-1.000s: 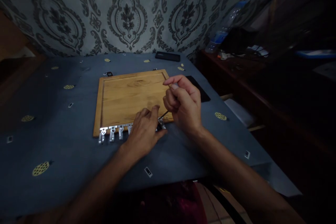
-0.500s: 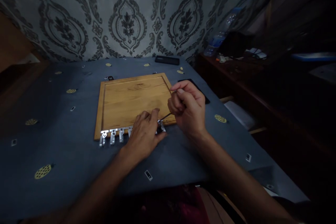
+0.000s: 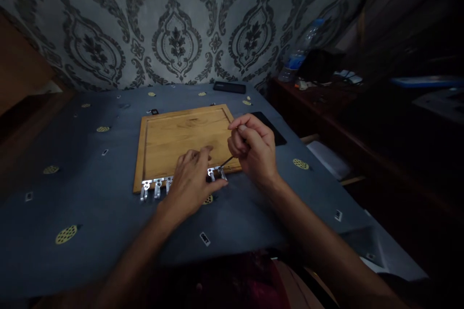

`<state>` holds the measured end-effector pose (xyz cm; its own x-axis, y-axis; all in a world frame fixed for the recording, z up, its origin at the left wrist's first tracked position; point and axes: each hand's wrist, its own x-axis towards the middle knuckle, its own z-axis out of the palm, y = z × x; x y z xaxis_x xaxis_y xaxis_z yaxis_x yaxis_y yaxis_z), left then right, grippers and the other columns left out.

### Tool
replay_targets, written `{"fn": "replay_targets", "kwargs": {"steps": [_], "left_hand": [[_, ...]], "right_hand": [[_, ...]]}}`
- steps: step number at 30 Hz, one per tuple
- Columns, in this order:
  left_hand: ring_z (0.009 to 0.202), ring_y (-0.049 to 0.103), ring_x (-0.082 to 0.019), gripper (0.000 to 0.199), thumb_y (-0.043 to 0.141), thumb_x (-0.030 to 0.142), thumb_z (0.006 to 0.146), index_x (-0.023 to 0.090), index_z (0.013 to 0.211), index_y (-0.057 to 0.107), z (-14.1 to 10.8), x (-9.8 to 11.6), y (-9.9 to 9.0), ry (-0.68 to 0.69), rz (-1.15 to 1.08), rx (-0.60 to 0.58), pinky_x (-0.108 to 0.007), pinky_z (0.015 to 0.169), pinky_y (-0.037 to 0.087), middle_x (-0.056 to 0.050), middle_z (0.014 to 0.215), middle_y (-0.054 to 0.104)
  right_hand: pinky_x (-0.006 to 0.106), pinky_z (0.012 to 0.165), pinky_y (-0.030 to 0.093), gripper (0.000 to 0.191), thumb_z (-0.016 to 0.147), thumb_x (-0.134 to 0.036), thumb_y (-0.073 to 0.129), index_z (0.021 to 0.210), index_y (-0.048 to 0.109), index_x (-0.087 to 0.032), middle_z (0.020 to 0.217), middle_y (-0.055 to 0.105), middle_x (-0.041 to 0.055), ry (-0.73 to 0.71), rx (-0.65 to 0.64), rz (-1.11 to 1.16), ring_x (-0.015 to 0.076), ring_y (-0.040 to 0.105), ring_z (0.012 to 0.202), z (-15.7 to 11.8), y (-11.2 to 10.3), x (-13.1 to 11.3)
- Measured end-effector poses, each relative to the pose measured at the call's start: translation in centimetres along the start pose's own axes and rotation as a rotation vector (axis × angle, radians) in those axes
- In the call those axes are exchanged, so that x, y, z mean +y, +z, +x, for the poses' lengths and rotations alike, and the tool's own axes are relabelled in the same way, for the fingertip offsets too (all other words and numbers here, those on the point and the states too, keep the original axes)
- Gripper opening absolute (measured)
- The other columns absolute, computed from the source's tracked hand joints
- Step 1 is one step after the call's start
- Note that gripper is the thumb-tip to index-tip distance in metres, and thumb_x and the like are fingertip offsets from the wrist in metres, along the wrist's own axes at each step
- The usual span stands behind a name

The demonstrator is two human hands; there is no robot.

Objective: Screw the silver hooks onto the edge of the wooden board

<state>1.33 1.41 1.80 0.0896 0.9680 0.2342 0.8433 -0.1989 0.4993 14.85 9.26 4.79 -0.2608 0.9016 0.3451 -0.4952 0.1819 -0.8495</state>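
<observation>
A wooden board (image 3: 181, 135) with a raised frame lies on the blue cloth. Along its near edge runs a metal strip with several hooks (image 3: 157, 187). My left hand (image 3: 190, 176) rests over the middle of the strip, thumb and fingers spread, the thumb by the right-hand hooks. The hand covers part of the strip. My right hand (image 3: 253, 147) is closed around a thin dark screwdriver (image 3: 227, 161), whose shaft slants down to the strip's right end. Its handle is hidden in the fingers.
A dark flat object (image 3: 270, 128) lies right of the board, and a black case (image 3: 229, 87) behind it. On the brown side table at right stand a plastic bottle (image 3: 295, 60) and cables. A patterned wall rises behind.
My left hand has moved slightly left along the strip, uncovering hooks near its right end. The right hand keeps the screwdriver at that end. The whole view has shifted a little.
</observation>
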Motion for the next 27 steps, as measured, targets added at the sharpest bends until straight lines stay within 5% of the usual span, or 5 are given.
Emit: {"fn": "replay_targets", "kwargs": {"steps": [6, 15, 20, 27], "left_hand": [[0.114, 0.062, -0.027, 0.041, 0.068, 0.043, 0.088, 0.023, 0.122, 0.058, -0.8, -2.8, -3.0, -0.077, -0.155, 0.164, -0.045, 0.098, 0.048, -0.006, 0.114, 0.07], [0.089, 0.07, -0.027, 0.045, 0.065, 0.059, 0.072, 0.02, 0.095, 0.069, -2.7, -12.2, -8.6, -0.383, -0.183, 0.314, -0.04, 0.084, 0.053, -0.007, 0.094, 0.076], [0.083, 0.069, -0.025, 0.044, 0.067, 0.058, 0.067, 0.02, 0.091, 0.069, -3.6, -16.1, -9.1, -0.463, -0.172, 0.427, -0.033, 0.072, 0.054, -0.005, 0.086, 0.074], [0.082, 0.068, -0.023, 0.039, 0.064, 0.051, 0.069, 0.018, 0.091, 0.068, -2.2, -18.7, -9.0, -0.423, -0.166, 0.459, -0.031, 0.07, 0.053, -0.006, 0.085, 0.073]], "right_hand": [[0.02, 0.038, 0.018, 0.003, 0.078, -0.022, 0.057, 0.076, 0.06, -0.021, 0.041, 0.031, -0.0129, -0.093, 0.041, 0.036, 0.005, 0.017, 0.036, 0.3, -1.5, -0.9], [0.02, 0.038, 0.018, 0.003, 0.077, -0.02, 0.057, 0.076, 0.06, -0.021, 0.042, 0.032, -0.0118, -0.107, 0.131, 0.019, 0.0057, 0.02, 0.035, 1.0, -3.1, -0.1], [0.021, 0.038, 0.018, 0.005, 0.078, -0.02, 0.058, 0.075, 0.062, -0.02, 0.041, 0.035, -0.0112, -0.107, 0.109, -0.008, 0.0058, 0.023, 0.036, 0.8, -3.0, 0.6], [0.022, 0.04, 0.02, 0.006, 0.081, -0.022, 0.059, 0.079, 0.064, -0.02, 0.042, 0.037, -0.01, -0.1, 0.073, -0.051, 0.0068, 0.027, 0.037, 0.6, -3.1, 0.8]]}}
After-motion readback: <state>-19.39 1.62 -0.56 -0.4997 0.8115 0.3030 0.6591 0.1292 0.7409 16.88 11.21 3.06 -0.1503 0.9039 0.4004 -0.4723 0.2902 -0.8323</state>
